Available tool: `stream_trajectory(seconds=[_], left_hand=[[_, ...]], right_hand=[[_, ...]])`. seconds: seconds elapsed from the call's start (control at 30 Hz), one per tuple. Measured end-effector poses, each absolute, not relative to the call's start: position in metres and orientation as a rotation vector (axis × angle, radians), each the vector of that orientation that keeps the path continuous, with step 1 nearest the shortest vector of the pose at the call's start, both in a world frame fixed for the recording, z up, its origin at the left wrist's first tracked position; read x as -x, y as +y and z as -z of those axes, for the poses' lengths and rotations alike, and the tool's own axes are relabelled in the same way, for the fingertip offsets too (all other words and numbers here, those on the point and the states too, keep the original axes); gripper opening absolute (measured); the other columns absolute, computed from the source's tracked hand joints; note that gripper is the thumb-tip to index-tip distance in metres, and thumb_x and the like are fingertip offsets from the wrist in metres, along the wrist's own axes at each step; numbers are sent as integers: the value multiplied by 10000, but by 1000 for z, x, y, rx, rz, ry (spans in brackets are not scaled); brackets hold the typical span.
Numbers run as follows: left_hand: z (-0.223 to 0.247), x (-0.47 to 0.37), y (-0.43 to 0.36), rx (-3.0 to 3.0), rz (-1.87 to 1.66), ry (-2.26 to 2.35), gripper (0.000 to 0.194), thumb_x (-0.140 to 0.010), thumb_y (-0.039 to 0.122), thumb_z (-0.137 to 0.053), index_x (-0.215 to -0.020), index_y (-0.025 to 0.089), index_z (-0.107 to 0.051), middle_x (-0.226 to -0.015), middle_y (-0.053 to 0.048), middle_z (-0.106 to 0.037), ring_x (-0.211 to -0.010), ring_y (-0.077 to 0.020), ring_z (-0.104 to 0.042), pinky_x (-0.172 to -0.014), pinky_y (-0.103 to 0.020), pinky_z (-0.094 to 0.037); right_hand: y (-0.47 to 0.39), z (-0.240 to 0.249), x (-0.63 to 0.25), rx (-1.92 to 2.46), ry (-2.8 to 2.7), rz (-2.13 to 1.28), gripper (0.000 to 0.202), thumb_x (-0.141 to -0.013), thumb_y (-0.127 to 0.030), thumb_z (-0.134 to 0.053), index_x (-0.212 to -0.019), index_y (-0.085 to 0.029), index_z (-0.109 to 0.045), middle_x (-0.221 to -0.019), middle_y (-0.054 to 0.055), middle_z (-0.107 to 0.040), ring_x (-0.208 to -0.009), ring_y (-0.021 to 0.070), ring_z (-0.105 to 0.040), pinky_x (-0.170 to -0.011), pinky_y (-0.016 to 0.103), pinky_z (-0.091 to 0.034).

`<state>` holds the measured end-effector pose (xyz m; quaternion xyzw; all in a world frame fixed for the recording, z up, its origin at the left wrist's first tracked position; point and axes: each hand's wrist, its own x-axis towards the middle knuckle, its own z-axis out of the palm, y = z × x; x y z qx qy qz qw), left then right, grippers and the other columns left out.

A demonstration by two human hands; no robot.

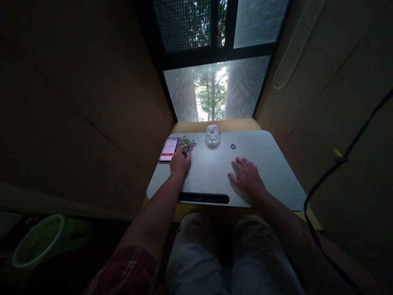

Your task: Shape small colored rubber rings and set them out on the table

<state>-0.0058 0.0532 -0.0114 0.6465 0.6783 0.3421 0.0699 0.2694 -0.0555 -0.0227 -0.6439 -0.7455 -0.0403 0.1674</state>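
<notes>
My left hand (180,162) is at the near edge of a pile of small, coloured ring-shaped bands (186,143), its fingers curled down and drawn together. Whatever lies between those fingertips is too small to make out. On the right side of the white tabletop (211,176), my right hand (246,175) rests palm down with fingers spread, holding nothing. Just beyond its fingertips lies a single dark ring-shaped band (233,146), apart from the hand. A clear rounded jar (213,136) stands upright at the back, between the pile and the dark band; a little reddish colour shows near its top.
A phone with a lit screen (168,149) lies left of the pile. A black strip (204,198) runs along the table's front edge. Walls flank both sides, and a window (211,90) is behind. A black cable (325,172) hangs at right; a green basket (52,237) is at lower left.
</notes>
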Motion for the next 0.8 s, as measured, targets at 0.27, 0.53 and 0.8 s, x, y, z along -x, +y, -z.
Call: stream_trajectory(seconds=[0.27, 0.53, 0.8], left_hand=[[11, 11, 55, -1781, -1240, 1917, 267, -795, 402, -589, -935, 182, -647, -987, -63, -667, -802, -144, -626, -765, -264, -484], [12, 13, 53, -1681, -1254, 1939, 203, -815, 351, -562, -906, 177, -614, -910, -50, -697, -816, -151, -649, -755, -256, -486], [14, 13, 54, -1622, -1258, 1829, 222, -798, 233, -539, -981, 190, -657, -970, -42, -711, -809, -145, -661, -689, -232, -499]], right_hand=[[-56, 25, -270, 1823, -2102, 128, 511, -846, -445, -474, -1279, -177, -520, -1412, 135, -460, -1296, 342, -371, -1041, 512, -287], [-56, 24, -269, 1816, -2109, 128, 509, -848, -442, -469, -1279, -177, -518, -1410, 136, -462, -1297, 338, -370, -1038, 508, -292], [-57, 23, -269, 1828, -2109, 135, 511, -849, -446, -474, -1278, -173, -518, -1416, 132, -456, -1302, 330, -365, -1040, 493, -292]])
